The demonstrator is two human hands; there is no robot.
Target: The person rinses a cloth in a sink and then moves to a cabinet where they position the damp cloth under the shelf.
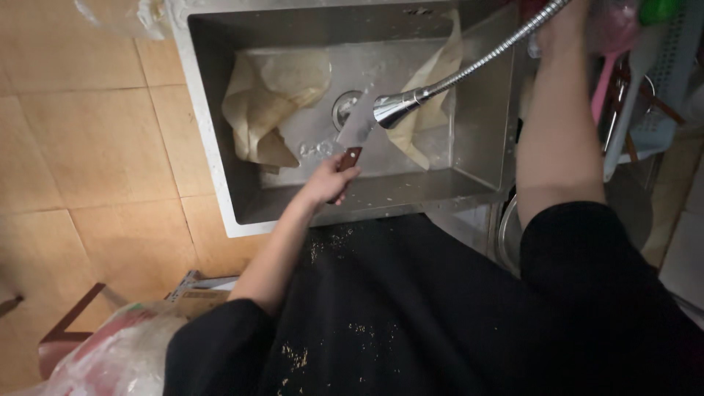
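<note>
My left hand (329, 178) grips the brown wooden handle of a cleaver (357, 126). Its wide steel blade is held over the steel sink (480, 125), right under the spray head (394, 107) of a flexible metal faucet hose. My right arm reaches up to the far right; my right hand (565, 26) is near the hose's base at the frame's top edge, mostly hidden. Two crumpled sheets of tan paper (265, 103) lie in the sink basin around the drain (345, 106).
A tan tiled counter (88, 147) lies left of the sink. A rack with utensils and a pink-handled tool (609, 73) stands at the right. A plastic bag (121, 356) and a cardboard box sit at the lower left. My black apron is speckled with crumbs.
</note>
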